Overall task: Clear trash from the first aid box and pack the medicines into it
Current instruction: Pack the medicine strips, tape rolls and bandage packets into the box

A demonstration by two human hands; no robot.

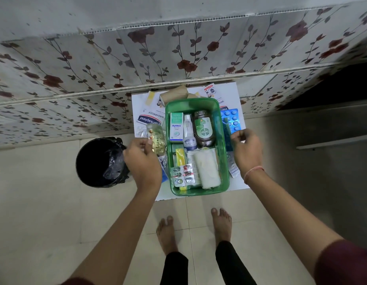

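A round bin (100,162) lined with glossy black plastic stands on the pale tiled floor left of the small white table (201,194). The green plastic first aid box (196,148) sits on the table, already holding an Optibex carton (176,127), a brown Dettol bottle (203,128), a white gauze roll (207,168) and foil strips. The left hand (142,161) pinches a clear blister strip of yellow capsules (157,140) just beside the box. The right hand (247,150) hovers at the box's right wall, fingers loosely curled on nothing, near a blue tablet strip (232,120)
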